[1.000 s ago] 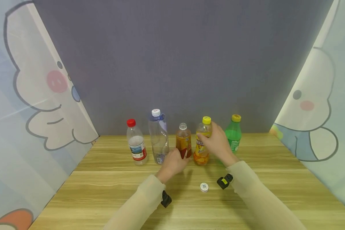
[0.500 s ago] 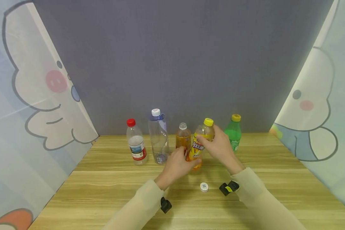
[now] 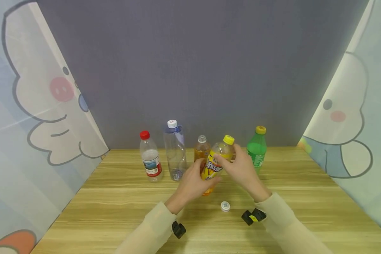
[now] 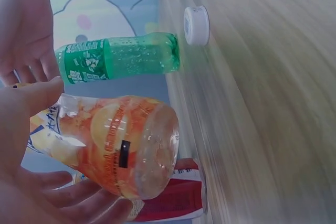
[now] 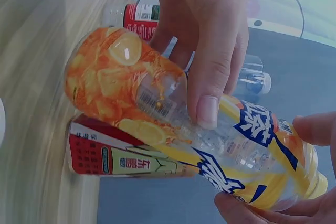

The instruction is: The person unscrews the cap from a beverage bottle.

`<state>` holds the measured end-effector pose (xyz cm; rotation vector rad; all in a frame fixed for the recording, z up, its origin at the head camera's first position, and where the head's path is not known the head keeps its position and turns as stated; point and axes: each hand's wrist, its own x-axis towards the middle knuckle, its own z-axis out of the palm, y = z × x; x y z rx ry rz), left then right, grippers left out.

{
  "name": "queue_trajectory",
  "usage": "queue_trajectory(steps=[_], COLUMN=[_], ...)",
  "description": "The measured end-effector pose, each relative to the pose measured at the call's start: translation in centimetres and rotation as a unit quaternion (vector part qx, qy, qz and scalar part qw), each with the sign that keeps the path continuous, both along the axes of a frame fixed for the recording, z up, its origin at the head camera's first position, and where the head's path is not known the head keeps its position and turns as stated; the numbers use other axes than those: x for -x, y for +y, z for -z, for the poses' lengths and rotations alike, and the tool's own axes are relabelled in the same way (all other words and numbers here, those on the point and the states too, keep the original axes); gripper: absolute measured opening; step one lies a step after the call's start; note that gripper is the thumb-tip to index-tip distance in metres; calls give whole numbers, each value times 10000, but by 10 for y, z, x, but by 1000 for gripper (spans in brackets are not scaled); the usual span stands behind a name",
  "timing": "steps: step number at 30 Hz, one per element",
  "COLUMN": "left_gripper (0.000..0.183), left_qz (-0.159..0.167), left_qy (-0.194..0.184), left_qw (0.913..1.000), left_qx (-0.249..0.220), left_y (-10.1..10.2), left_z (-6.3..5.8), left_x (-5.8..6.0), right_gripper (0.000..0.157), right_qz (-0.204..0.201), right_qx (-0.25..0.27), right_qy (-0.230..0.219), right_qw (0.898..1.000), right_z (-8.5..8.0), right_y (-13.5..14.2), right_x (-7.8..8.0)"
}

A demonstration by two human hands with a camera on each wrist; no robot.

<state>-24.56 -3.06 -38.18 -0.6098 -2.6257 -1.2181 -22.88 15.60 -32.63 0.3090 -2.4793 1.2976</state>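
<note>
A yellow-capped iced tea bottle (image 3: 215,163) with lemon slices on its label is held tilted off the table, its base toward the lower left. My right hand (image 3: 243,170) grips it near the shoulder. Lower down, my left hand (image 3: 193,181) holds the body, thumb on one side and fingers on the other, as the left wrist view shows. Directly behind stands an uncapped amber bottle (image 3: 202,151), partly hidden; its red label (image 5: 126,153) shows in the right wrist view. A loose white cap (image 3: 225,206) lies on the table between my forearms.
On the wooden table (image 3: 114,211), a red-capped bottle (image 3: 151,162) and a tall clear bottle (image 3: 175,151) with a white cap stand to the left. A green bottle (image 3: 256,150) with a yellow cap is at the right. A dark panel (image 3: 190,77) rises behind the row.
The iced tea bottle has been lifted, tilted and drawn leftward and closer. My left hand has left the amber bottle and taken hold of the iced tea bottle's lower part.
</note>
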Motion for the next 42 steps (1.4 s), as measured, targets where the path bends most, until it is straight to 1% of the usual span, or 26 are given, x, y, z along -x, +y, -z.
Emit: queue_trajectory(steps=[3,8,14,20,25,28,36,40,42], left_gripper=[82,83,74,66,59,55,57,58,58], left_qz=[51,92,154,210,245,287,390,375,350], left_qy=[-94,-199,-84,71,226,250,87,224,335], left_qw=[9999,9996,9997,9998,9990,9981,9971,9969,9968], left_qx=[-94,-189,-183,18,312,474,652,652,639], left_y=[-5,-12,-19,-27,-35,-39,-46,-49,-51], left_z=[0,1,0,-5,-9,-11,-14,-13,-12], left_x=[-2,-5,-7,-11,-14,-15,-14,-13,-12], right_gripper=[65,66,64,64,64,63,59,58,59], right_qz=[-38,-31,-42,-129,-226,-331,-554,-653,-709], right_qx=[91,208,331,405,483,522,422,367,449], right_qy=[-49,-158,-182,-175,-297,-361,-511,-632,-655], right_qw=[9999,9997,9993,9989,9981,9974,9963,9952,9943], right_z=[3,6,6,5,4,2,-5,-8,-10], right_y=[-1,-3,-5,-9,-11,-11,-7,1,5], right_x=[-2,-5,-8,-11,-15,-17,-20,-19,-18])
